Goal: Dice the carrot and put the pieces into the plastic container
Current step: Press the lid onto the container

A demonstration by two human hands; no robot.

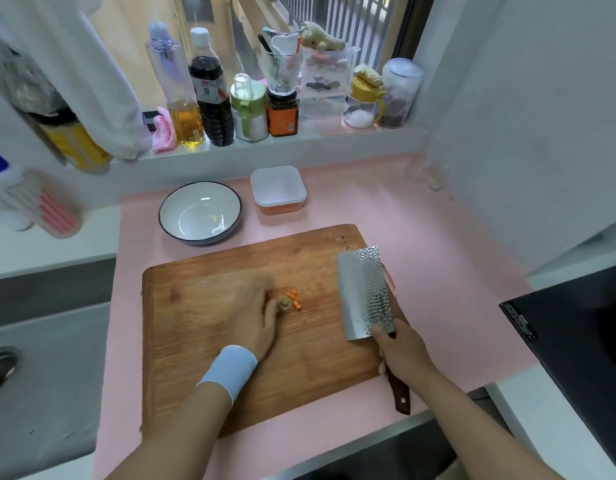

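A few small orange carrot pieces (294, 301) and the carrot's stem end (285, 302) lie near the middle of the wooden cutting board (202, 341). My left hand (254, 317) lies on the board, blurred, its fingers touching the stem end. My right hand (402, 351) grips the dark handle of a hammered steel cleaver (365, 292), whose blade lies tilted over the board's right side. The clear plastic container (278, 189) stands behind the board with orange carrot dice in its bottom.
An empty white bowl (200, 212) with a dark rim sits left of the container on the pink counter (438, 271). Bottles and jars (209, 98) line the windowsill. A black cooktop (576, 334) is at the right, a sink (2, 365) at the left.
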